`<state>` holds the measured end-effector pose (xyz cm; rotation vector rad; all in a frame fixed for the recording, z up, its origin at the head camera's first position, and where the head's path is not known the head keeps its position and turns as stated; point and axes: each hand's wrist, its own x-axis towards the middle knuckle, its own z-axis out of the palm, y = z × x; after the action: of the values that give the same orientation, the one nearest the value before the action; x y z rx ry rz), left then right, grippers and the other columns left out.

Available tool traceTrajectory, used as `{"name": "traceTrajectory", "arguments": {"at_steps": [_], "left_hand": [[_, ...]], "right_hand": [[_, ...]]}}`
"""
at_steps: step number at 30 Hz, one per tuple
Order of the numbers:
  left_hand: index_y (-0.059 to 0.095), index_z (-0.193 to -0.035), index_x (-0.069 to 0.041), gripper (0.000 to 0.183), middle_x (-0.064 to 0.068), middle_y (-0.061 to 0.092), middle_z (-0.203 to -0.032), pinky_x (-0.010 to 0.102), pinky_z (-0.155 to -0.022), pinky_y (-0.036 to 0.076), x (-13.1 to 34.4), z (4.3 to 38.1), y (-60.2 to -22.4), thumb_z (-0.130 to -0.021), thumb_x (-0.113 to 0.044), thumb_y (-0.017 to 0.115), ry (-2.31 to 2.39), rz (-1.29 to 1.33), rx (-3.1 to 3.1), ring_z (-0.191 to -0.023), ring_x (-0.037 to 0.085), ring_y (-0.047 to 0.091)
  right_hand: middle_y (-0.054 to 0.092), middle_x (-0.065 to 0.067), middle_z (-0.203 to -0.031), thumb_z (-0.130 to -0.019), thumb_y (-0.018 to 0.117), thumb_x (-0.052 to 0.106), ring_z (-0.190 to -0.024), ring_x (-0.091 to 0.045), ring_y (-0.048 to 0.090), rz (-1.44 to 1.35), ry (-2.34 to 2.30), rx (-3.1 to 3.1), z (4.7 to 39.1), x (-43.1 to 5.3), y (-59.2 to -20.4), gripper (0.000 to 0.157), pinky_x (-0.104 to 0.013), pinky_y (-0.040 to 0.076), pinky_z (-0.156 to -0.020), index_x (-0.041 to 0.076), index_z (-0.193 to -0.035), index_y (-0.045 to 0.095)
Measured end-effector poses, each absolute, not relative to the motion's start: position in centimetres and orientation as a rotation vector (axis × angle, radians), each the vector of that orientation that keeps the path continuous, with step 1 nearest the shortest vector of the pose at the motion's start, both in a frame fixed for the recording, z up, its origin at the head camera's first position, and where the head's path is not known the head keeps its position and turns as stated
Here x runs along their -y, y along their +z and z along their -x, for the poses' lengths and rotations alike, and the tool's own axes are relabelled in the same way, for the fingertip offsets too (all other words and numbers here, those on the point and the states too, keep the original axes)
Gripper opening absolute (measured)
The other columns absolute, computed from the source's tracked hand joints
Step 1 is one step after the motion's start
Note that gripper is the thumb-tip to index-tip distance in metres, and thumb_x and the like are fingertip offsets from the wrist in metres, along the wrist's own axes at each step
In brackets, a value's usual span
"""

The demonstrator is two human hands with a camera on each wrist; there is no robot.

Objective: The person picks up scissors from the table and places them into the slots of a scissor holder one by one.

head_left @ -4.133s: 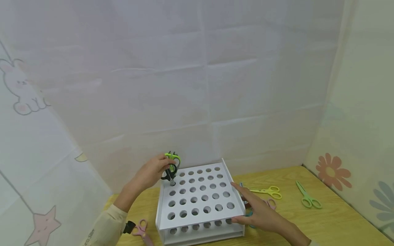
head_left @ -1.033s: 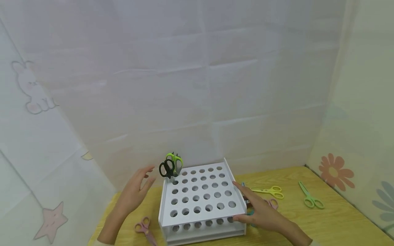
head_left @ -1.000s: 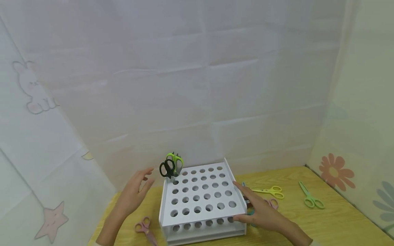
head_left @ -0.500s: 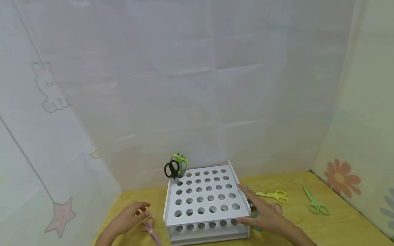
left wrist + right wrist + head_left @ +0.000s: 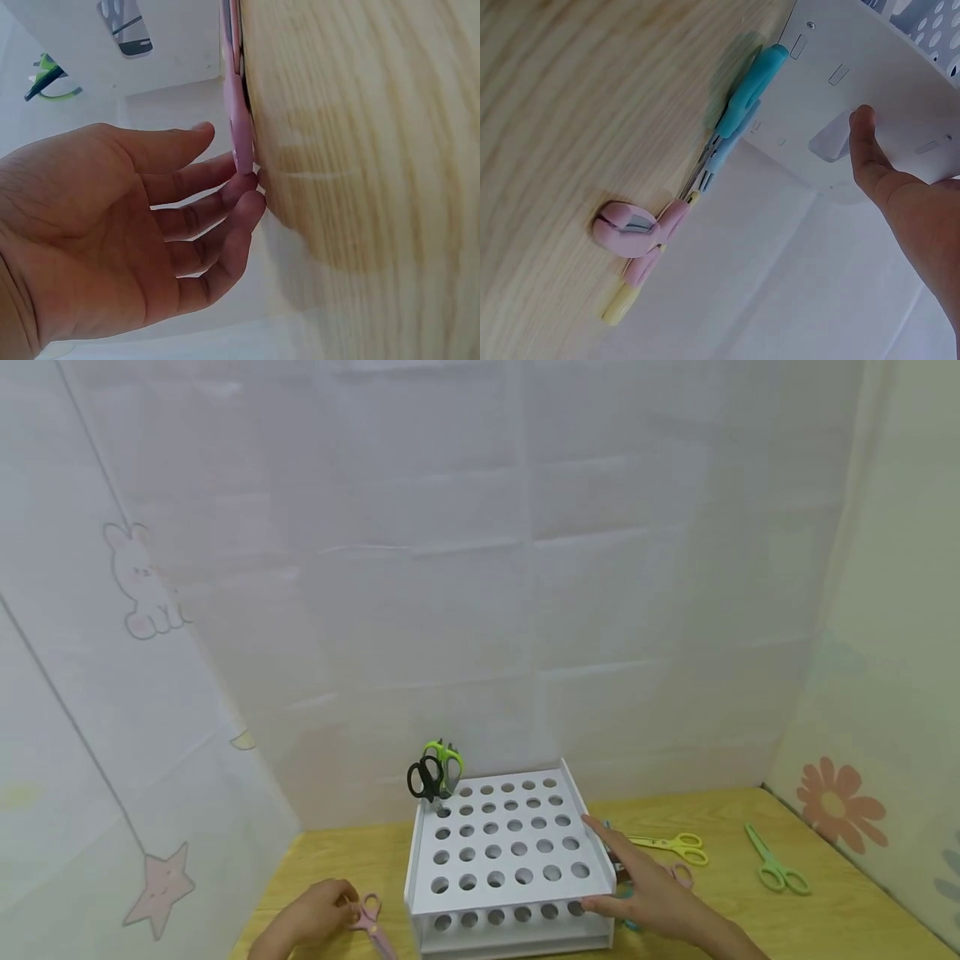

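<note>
In the head view, a white rack with rows of round holes stands on the wooden table. Black-handled scissors and green-handled scissors stand upright at its back left corner. My left hand is low at the rack's left, by pink scissors lying flat. The left wrist view has its bent fingertips touching the end of the pink handle, thumb held apart. With fingers spread, my right hand rests against the rack's right side. Its thumb lies at the front corner.
To the rack's right lie yellow scissors, green scissors and more pink scissors. Teal scissors and light blue scissors lie close to its side panel. A pale cloth wall rises behind.
My left hand let go of the black scissors, which now stand in the rack, then moved down toward me to the pink scissors. My right hand stays on the rack. The head view shifted slightly.
</note>
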<state>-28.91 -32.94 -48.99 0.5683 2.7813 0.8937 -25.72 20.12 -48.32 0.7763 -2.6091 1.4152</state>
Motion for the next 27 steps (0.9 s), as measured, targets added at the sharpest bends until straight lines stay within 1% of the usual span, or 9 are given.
{"name": "traceTrajectory", "arguments": {"at_steps": [3,9,11,14,16,20,27], "left_hand": [[0.067,-0.105,0.004,0.016,0.006,0.064,-0.097,0.055,-0.078,0.05,32.4,28.7,-48.7,-0.097,-0.01,0.067,0.897,-0.561,-2.774,-0.089,0.031,0.06],[0.067,-0.097,-0.001,0.008,0.001,0.062,-0.089,0.04,-0.073,0.05,32.7,28.9,-49.2,-0.093,-0.007,0.072,0.879,-0.608,-2.811,-0.082,0.022,0.057],[0.066,-0.094,-0.003,0.005,0.0,0.061,-0.087,0.035,-0.069,0.049,33.0,28.9,-49.6,-0.092,-0.004,0.071,0.883,-0.615,-2.826,-0.079,0.02,0.056],[0.065,-0.09,-0.005,0.007,0.0,0.059,-0.082,0.03,-0.065,0.046,33.2,28.7,-49.9,-0.09,0.0,0.07,0.896,-0.604,-2.838,-0.074,0.016,0.053],[0.064,-0.088,-0.005,0.008,0.0,0.058,-0.081,0.029,-0.063,0.044,33.2,28.7,-50.0,-0.09,0.0,0.069,0.91,-0.589,-2.839,-0.072,0.015,0.051],[0.064,-0.086,-0.005,0.009,0.0,0.058,-0.079,0.027,-0.061,0.044,33.2,28.6,-49.9,-0.091,0.001,0.068,0.922,-0.591,-2.845,-0.07,0.012,0.05],[0.065,-0.088,-0.006,0.01,0.001,0.06,-0.081,0.027,-0.063,0.045,33.2,29.0,-50.0,-0.091,0.003,0.067,0.941,-0.611,-2.832,-0.072,0.013,0.052]], "right_hand": [[0.041,-0.018,-0.149,-0.084,0.085,0.034,-0.102,-0.018,0.061,-0.783,1.419,2.61,25.8,-20.2,-48.3,0.102,-0.032,0.055,-0.08,0.023,-0.164,0.021],[0.041,-0.018,-0.149,-0.084,0.085,0.036,-0.102,-0.019,0.061,-0.793,1.431,2.608,26.0,-20.3,-48.6,0.103,-0.031,0.055,-0.08,0.025,-0.164,0.021],[0.042,-0.018,-0.148,-0.084,0.085,0.036,-0.101,-0.019,0.062,-0.803,1.435,2.604,26.1,-20.3,-48.7,0.102,-0.032,0.055,-0.081,0.025,-0.164,0.021],[0.044,-0.017,-0.147,-0.084,0.085,0.036,-0.101,-0.016,0.062,-0.82,1.434,2.601,26.2,-20.2,-48.8,0.103,-0.032,0.055,-0.082,0.025,-0.164,0.021],[0.044,-0.017,-0.146,-0.084,0.084,0.036,-0.1,-0.014,0.062,-0.822,1.43,2.603,26.2,-20.2,-48.7,0.102,-0.032,0.055,-0.082,0.026,-0.164,0.021],[0.044,-0.018,-0.147,-0.084,0.085,0.037,-0.101,-0.017,0.062,-0.809,1.419,2.605,26.1,-20.2,-48.6,0.103,-0.032,0.055,-0.081,0.025,-0.164,0.021],[0.042,-0.019,-0.149,-0.083,0.086,0.035,-0.102,-0.019,0.062,-0.786,1.4,2.609,26.1,-20.3,-48.6,0.104,-0.03,0.055,-0.081,0.025,-0.164,0.021]]}}
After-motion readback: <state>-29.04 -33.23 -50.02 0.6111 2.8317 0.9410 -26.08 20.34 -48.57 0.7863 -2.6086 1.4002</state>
